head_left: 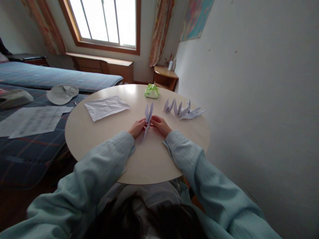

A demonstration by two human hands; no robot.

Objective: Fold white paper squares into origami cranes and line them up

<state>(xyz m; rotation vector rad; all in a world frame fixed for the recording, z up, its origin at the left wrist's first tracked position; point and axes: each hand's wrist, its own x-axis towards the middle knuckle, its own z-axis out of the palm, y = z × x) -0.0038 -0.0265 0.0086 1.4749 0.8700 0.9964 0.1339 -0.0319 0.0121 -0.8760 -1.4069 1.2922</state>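
Between my two hands, over the middle of the round table [92, 146], a partly folded white paper crane [149, 114] stands upright, its points up and one long flap hanging toward me. My left hand [137, 128] pinches its left side with the fingers closed. From the right, my right hand [160, 125] holds the other side, thumb and fingers closed on the paper. The fingertips are partly hidden behind the folds. Several finished paper cranes [189, 112] stand in a cluster to the right of my right hand. A creased sheet of paper [107, 107] lies flat at the left.
A green tissue pack [152, 91] sits at the table's far edge. Left of the table is a bed [30, 156] bearing printed sheets [37, 121] and a white cap [62, 94]. A white wall [261, 99] runs close along the right. A small corner cabinet [165, 75] stands beyond.
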